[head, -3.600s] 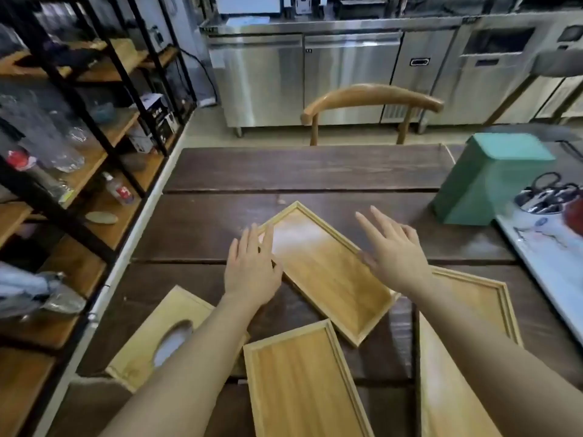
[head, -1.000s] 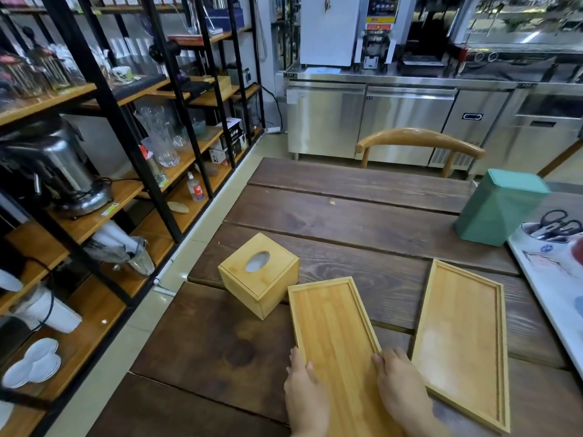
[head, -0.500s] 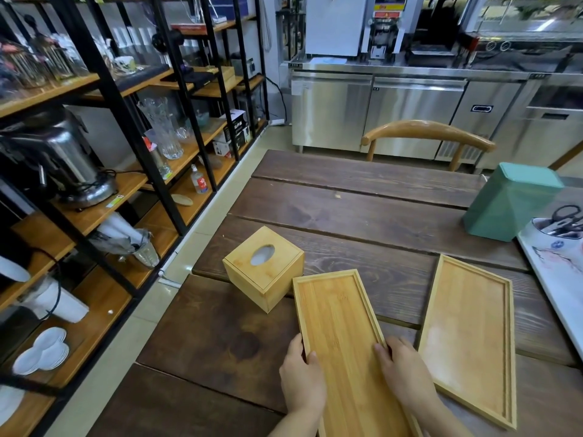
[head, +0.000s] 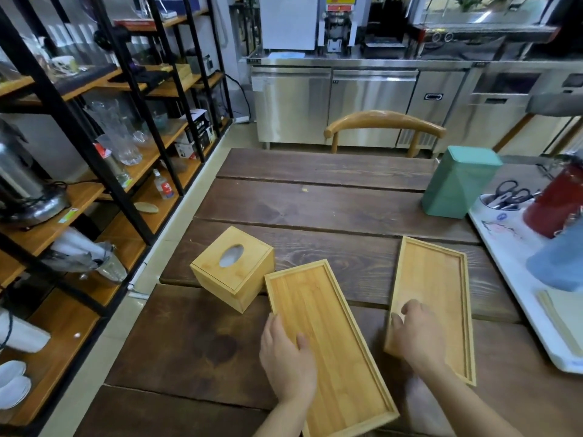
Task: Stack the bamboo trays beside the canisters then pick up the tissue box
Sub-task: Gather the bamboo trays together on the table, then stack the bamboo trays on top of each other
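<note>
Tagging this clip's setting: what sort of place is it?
Probably a café or drinks-shop work area: stainless under-counter fridges along the back, open shelving holding glassware and appliances, and a wooden table with a chair.

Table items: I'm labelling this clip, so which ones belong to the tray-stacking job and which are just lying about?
Job:
near tray under the left hand
far tray under the right hand
tissue box
green canister
red canister

Lying about:
scissors cup
white tray
chair
</note>
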`<state>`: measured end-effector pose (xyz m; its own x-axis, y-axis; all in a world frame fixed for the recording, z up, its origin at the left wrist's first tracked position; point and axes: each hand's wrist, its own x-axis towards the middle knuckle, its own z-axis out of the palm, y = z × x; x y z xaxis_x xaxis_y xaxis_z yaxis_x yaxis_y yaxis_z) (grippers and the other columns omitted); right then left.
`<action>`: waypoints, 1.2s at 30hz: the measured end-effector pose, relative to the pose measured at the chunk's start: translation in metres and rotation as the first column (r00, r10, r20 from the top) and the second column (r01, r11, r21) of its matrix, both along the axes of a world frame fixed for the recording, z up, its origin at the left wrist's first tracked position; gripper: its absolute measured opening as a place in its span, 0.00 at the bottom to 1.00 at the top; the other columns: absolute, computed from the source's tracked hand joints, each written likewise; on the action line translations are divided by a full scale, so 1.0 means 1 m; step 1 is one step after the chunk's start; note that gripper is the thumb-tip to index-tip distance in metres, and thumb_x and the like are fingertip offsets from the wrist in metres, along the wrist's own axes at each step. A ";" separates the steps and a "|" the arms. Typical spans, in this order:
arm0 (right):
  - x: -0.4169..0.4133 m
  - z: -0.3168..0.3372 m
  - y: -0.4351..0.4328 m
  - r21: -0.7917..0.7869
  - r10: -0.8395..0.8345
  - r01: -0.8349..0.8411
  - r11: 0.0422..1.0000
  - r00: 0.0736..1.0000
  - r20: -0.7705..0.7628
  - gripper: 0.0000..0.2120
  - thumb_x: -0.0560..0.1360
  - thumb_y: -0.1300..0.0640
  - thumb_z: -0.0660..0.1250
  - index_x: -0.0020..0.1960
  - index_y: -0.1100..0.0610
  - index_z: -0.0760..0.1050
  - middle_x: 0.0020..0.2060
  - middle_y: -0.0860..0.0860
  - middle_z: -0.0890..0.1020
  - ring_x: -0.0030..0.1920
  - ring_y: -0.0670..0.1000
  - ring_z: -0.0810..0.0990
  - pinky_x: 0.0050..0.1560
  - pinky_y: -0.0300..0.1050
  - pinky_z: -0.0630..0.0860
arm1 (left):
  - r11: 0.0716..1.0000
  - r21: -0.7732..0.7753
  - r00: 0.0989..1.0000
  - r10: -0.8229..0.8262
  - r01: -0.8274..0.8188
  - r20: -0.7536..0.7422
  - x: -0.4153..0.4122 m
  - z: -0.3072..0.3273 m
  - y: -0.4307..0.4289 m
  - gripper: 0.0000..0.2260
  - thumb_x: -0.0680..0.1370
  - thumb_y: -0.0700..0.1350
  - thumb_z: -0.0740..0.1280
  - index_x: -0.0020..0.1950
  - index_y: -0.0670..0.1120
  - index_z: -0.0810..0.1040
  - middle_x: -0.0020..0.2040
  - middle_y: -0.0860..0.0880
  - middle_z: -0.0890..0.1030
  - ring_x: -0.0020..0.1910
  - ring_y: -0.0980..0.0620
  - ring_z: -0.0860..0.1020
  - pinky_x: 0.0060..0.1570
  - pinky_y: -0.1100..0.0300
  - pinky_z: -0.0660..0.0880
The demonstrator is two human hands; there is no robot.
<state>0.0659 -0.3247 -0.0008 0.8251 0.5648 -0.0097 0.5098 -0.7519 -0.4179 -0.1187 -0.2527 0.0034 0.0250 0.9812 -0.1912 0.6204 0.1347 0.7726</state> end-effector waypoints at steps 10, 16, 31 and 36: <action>0.030 0.003 -0.056 -0.158 -0.313 0.287 0.945 0.934 -0.175 0.28 0.74 0.52 0.62 0.70 0.59 0.57 0.70 0.59 0.63 0.69 0.60 0.61 0.66 0.57 0.60 | 0.576 -0.161 0.557 -0.816 0.801 -0.151 0.098 0.001 -0.044 0.34 0.79 0.50 0.60 0.78 0.50 0.43 0.80 0.49 0.44 0.78 0.47 0.46 0.75 0.53 0.45; 0.033 0.001 -0.076 0.142 -0.220 0.365 0.920 0.781 -0.585 0.24 0.71 0.59 0.68 0.64 0.58 0.64 0.58 0.57 0.77 0.55 0.57 0.76 0.56 0.53 0.73 | 0.632 -0.353 0.707 -0.692 0.690 0.144 0.131 0.003 -0.060 0.31 0.76 0.45 0.63 0.76 0.45 0.53 0.77 0.41 0.57 0.75 0.42 0.58 0.74 0.50 0.58; 0.048 0.015 -0.071 0.158 -0.325 0.481 0.863 0.766 -0.555 0.17 0.78 0.54 0.56 0.48 0.67 0.75 0.44 0.63 0.79 0.45 0.60 0.77 0.48 0.53 0.73 | 0.742 -0.458 0.865 -0.347 0.490 0.362 0.114 0.024 -0.024 0.19 0.77 0.50 0.65 0.65 0.45 0.69 0.53 0.50 0.77 0.48 0.54 0.76 0.47 0.57 0.76; 0.018 0.022 -0.049 0.247 -0.121 0.306 0.920 0.818 -0.562 0.14 0.78 0.53 0.57 0.38 0.60 0.72 0.34 0.53 0.75 0.38 0.54 0.73 0.42 0.49 0.69 | 0.844 -0.339 0.868 -0.257 0.416 0.424 0.089 0.033 -0.006 0.15 0.79 0.55 0.60 0.64 0.53 0.68 0.50 0.58 0.74 0.44 0.61 0.73 0.41 0.64 0.70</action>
